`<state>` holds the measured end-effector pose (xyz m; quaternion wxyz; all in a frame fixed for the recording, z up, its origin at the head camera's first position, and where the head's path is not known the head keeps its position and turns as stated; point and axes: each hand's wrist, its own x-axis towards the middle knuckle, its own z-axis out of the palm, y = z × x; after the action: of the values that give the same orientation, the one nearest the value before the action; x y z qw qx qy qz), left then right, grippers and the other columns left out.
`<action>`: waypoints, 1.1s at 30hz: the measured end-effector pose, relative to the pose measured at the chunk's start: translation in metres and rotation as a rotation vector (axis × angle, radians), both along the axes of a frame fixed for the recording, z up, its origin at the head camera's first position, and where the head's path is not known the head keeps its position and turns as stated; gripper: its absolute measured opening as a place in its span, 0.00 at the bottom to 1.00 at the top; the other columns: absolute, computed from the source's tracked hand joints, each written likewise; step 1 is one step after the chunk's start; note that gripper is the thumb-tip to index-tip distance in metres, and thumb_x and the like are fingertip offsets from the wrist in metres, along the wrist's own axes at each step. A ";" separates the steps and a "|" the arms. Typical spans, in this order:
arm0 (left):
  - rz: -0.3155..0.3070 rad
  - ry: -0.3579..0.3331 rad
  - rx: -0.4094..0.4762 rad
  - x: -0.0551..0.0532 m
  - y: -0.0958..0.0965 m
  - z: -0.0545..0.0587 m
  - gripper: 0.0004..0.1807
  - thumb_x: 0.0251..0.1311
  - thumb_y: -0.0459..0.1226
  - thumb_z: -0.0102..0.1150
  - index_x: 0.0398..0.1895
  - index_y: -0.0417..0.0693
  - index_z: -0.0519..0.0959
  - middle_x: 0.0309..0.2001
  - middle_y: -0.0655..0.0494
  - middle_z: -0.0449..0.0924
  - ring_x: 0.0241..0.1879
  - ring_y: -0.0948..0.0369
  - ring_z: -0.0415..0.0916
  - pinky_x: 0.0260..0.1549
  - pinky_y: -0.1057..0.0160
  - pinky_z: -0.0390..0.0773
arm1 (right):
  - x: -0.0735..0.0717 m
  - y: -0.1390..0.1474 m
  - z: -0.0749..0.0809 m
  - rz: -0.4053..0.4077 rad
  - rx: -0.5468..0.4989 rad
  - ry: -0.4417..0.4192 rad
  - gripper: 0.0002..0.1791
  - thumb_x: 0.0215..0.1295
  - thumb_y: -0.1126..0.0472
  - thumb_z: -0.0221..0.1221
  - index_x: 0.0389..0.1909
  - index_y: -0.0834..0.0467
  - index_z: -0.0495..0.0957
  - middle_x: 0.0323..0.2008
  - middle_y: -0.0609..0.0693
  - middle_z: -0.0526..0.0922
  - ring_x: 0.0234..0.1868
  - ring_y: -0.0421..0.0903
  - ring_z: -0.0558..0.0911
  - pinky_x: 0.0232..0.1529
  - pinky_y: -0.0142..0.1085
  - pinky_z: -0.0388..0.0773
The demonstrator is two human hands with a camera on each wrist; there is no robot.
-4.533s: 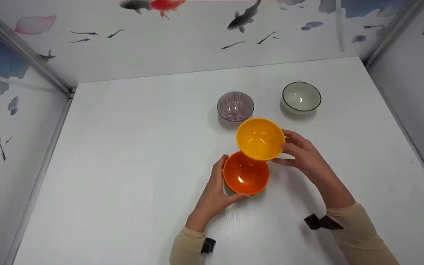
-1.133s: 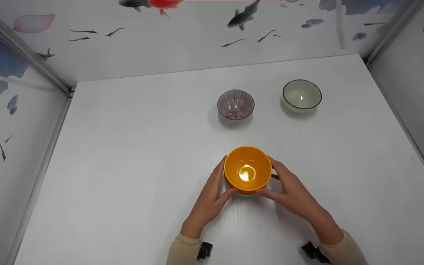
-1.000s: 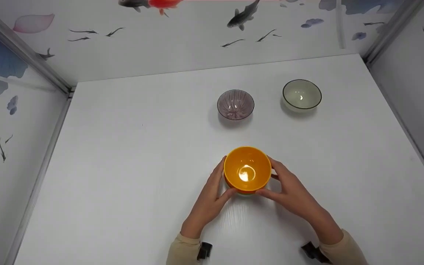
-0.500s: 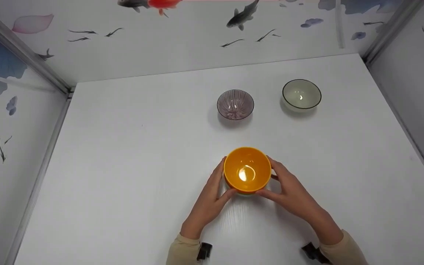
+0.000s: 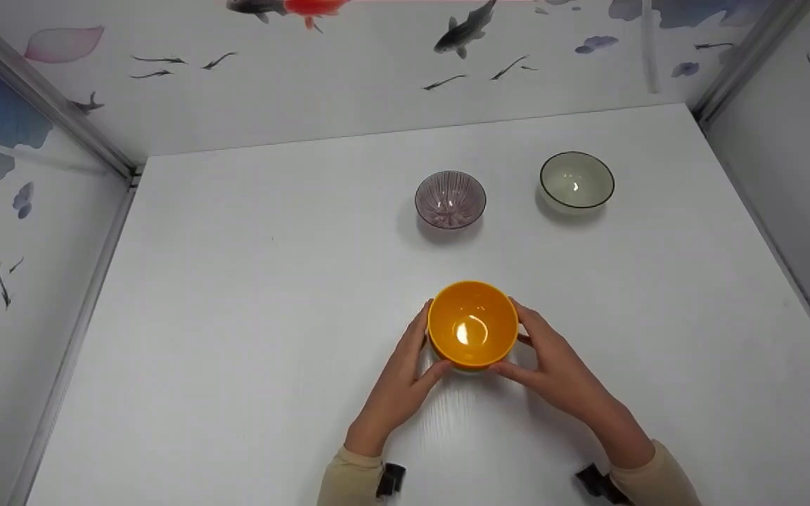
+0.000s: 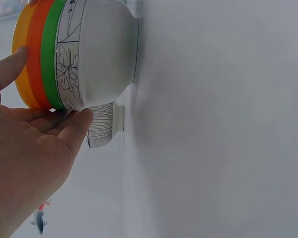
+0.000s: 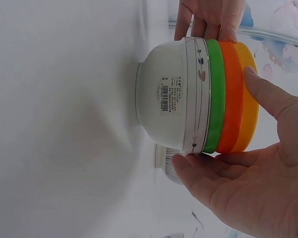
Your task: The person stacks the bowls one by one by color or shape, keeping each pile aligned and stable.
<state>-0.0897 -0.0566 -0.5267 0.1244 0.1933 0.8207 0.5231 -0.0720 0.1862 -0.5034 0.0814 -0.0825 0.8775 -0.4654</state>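
Note:
A stack of nested bowls stands upright on the white table in front of me. On top is a yellow bowl [image 5: 472,316], its inside facing up. The right wrist view shows an orange bowl [image 7: 232,96] under it, then a green bowl [image 7: 215,96], and a white patterned bowl [image 7: 156,62] with a barcode label at the bottom. My left hand [image 5: 394,386] grips the stack's left side, thumb near the yellow rim, fingers around the lower bands. From the right, my right hand [image 5: 563,369] holds it the same way, thumb on the yellow bowl.
Behind the stack sits a ribbed purple glass bowl [image 5: 451,200]. Farther back to the right is a pale green glass bowl [image 5: 576,180] with a dark rim. Walls printed with fish enclose the white table [image 5: 236,316] at the back and sides.
Since the oldest frame, my right hand has brought the yellow bowl down and left onto the orange one. Over the last second, the hands and stack have barely moved; less orange shows below the yellow rim.

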 end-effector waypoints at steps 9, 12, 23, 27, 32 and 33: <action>-0.005 -0.006 0.036 0.001 0.000 0.000 0.46 0.70 0.50 0.56 0.81 0.50 0.41 0.81 0.55 0.44 0.80 0.58 0.47 0.76 0.61 0.58 | 0.000 0.000 0.000 -0.002 -0.010 -0.011 0.53 0.56 0.50 0.72 0.78 0.53 0.53 0.75 0.52 0.63 0.72 0.56 0.68 0.66 0.53 0.75; -0.006 0.002 0.045 0.001 0.000 -0.001 0.46 0.70 0.49 0.56 0.81 0.49 0.42 0.81 0.55 0.44 0.80 0.57 0.47 0.75 0.61 0.58 | 0.000 0.000 0.000 -0.001 -0.010 -0.016 0.53 0.56 0.49 0.72 0.78 0.53 0.53 0.75 0.52 0.63 0.72 0.56 0.67 0.66 0.53 0.75; 0.024 0.010 0.069 0.003 0.003 -0.003 0.53 0.62 0.48 0.66 0.81 0.52 0.43 0.81 0.55 0.47 0.79 0.56 0.50 0.74 0.58 0.62 | 0.000 0.001 -0.002 0.004 -0.020 -0.020 0.52 0.57 0.47 0.71 0.78 0.51 0.53 0.75 0.51 0.63 0.72 0.55 0.68 0.66 0.54 0.74; 0.042 -0.006 0.070 0.003 0.005 -0.003 0.53 0.61 0.49 0.67 0.81 0.52 0.44 0.80 0.55 0.48 0.79 0.56 0.51 0.73 0.57 0.63 | 0.000 0.004 -0.002 0.015 -0.013 -0.006 0.52 0.57 0.46 0.70 0.78 0.53 0.53 0.74 0.52 0.63 0.71 0.56 0.69 0.66 0.54 0.74; 0.056 -0.013 0.069 0.003 0.006 -0.002 0.52 0.61 0.50 0.66 0.81 0.51 0.45 0.80 0.54 0.49 0.78 0.56 0.52 0.73 0.57 0.64 | -0.005 0.016 0.003 0.004 -0.005 -0.042 0.51 0.59 0.46 0.69 0.78 0.56 0.53 0.76 0.56 0.61 0.73 0.58 0.67 0.67 0.53 0.72; 0.057 -0.013 0.070 0.003 0.006 -0.002 0.52 0.61 0.49 0.66 0.81 0.51 0.45 0.80 0.54 0.49 0.78 0.56 0.52 0.73 0.58 0.65 | -0.006 0.019 0.004 -0.002 -0.002 -0.050 0.51 0.60 0.46 0.68 0.78 0.56 0.53 0.76 0.57 0.60 0.73 0.58 0.67 0.68 0.53 0.72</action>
<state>-0.0866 -0.0501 -0.5288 0.1081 0.1707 0.8063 0.5559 -0.0780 0.2050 -0.4992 0.1026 -0.0701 0.8748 -0.4682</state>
